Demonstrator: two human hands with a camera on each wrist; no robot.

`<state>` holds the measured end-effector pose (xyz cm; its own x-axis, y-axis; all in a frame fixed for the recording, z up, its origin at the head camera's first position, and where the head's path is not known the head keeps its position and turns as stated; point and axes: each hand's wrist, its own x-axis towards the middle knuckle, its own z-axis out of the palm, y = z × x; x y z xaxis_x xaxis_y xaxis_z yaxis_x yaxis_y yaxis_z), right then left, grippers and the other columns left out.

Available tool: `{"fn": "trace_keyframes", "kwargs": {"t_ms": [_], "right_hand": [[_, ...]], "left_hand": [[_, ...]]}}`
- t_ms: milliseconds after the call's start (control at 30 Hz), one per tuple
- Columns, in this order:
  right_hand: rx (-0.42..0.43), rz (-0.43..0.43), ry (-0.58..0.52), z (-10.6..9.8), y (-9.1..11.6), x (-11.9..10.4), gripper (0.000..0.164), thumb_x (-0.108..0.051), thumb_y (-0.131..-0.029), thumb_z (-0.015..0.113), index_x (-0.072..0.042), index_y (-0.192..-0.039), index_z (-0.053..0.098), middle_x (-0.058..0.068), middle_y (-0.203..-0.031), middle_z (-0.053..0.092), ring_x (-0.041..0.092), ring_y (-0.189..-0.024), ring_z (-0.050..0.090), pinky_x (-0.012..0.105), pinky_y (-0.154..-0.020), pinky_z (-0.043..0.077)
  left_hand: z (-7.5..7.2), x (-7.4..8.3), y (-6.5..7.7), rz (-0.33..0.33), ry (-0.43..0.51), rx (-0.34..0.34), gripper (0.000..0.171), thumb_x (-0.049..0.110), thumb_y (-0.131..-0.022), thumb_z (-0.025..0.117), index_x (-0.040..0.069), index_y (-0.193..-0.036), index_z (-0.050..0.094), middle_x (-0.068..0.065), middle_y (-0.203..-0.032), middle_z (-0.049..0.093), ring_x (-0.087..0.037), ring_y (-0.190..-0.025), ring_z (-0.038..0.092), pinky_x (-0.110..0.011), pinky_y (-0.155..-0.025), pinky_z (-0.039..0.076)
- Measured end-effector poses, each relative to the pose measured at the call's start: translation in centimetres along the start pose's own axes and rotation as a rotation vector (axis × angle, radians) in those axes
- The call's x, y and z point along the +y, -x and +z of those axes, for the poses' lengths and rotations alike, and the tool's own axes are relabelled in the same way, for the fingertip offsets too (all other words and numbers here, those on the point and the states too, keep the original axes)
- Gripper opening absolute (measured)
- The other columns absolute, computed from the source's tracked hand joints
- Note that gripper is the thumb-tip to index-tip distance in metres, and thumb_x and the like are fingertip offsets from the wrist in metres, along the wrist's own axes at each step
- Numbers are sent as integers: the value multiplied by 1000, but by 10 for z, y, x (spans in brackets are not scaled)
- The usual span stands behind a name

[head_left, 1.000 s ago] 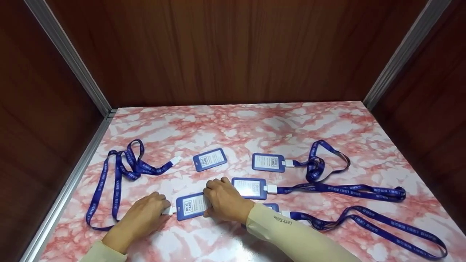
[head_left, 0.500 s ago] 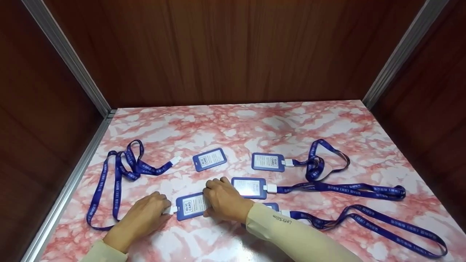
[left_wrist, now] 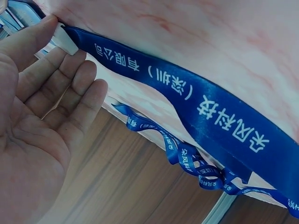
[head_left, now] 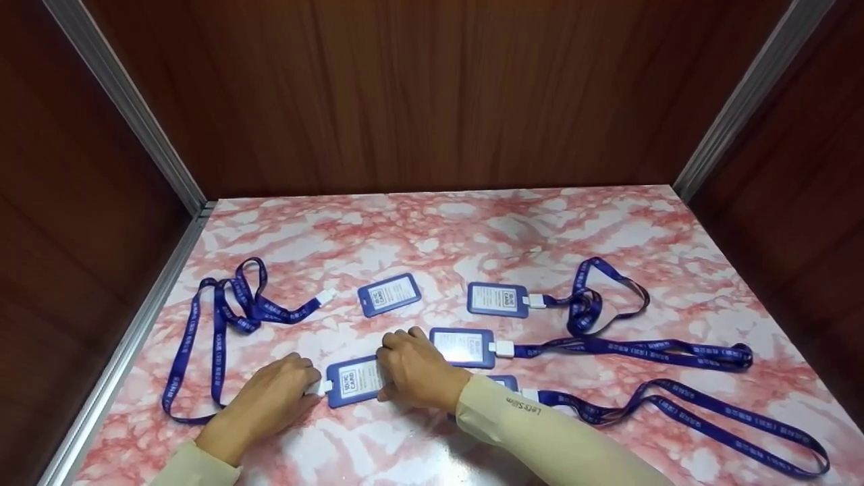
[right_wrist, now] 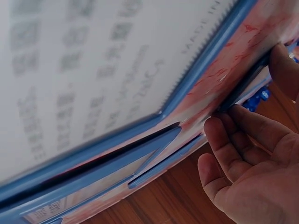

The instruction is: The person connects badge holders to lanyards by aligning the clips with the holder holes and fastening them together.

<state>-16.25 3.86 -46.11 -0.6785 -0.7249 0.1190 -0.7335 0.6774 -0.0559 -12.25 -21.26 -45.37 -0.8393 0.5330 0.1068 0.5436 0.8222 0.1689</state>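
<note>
My left hand (head_left: 273, 398) pinches a white plastic clip (left_wrist: 65, 41) between thumb and fingers. From the clip a blue printed lanyard (left_wrist: 187, 98) runs back under the left wrist in a long loop. The clip's tip meets the slot end of a blue-framed ID card holder (head_left: 352, 383), which lies flat on the table. My right hand (head_left: 420, 371) grips this holder's other end with thumb and fingers, covering its right part. In the right wrist view the held holder (right_wrist: 250, 81) shows edge-on between thumb and fingertips.
A loose card holder (head_left: 389, 295) and a lanyard with a bare white clip (head_left: 327, 297) lie farther back. Card holders (head_left: 498, 300) (head_left: 462, 347) clipped to lanyards (head_left: 634, 352) lie to the right. Another holder (head_left: 503, 383) is partly under the right forearm. Wooden panels enclose the marbled table (head_left: 432, 236).
My left hand has shifted slightly right, bringing the white clip up to the card holder's slot end. The right hand and the holder have stayed nearly still.
</note>
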Motion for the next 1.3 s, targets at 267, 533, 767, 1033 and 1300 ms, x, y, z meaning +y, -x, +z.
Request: {"fn": "trace_keyframes", "kwargs": {"t_ms": [267,533,767,1033,1300], "right_hand": [[23,2,-1,0,0,0,45,-48,-70,81,-11,-92,67,-2,-92,57,18,-86,55,34,-79,39],[15,-4,-4,1,-1,-1,44,-49,-69,81,-13,-89,67,-3,-91,56,18,-85,55,34,-79,39],[24,-2,-6,0,-1,-1,43,-48,-68,82,-13,-89,68,-3,-87,55,18,-82,54,34,-76,38],[64,-18,2,0,0,1,41,-46,-67,83,-14,-87,68,-3,-86,55,18,-81,55,33,-74,39],[58,-17,4,0,-1,0,41,-46,-65,83,-14,-83,65,-4,-85,54,18,-81,54,34,-75,39]], "left_hand": [[1,1,-2,24,-10,34,28,19,-73,81,16,-65,55,10,-68,43,-12,-68,40,-30,-59,37],[2,1,0,6,-8,26,27,20,-74,81,17,-66,55,10,-69,45,-11,-69,40,-29,-59,37],[1,1,-1,3,14,18,32,21,-75,80,16,-63,51,10,-69,44,-11,-67,39,-28,-58,35],[-1,2,-2,6,18,20,27,20,-75,80,15,-66,56,7,-72,50,-13,-69,43,-30,-60,39],[0,1,1,2,11,34,28,19,-74,81,17,-65,55,10,-71,46,-11,-68,42,-28,-59,38]]}}
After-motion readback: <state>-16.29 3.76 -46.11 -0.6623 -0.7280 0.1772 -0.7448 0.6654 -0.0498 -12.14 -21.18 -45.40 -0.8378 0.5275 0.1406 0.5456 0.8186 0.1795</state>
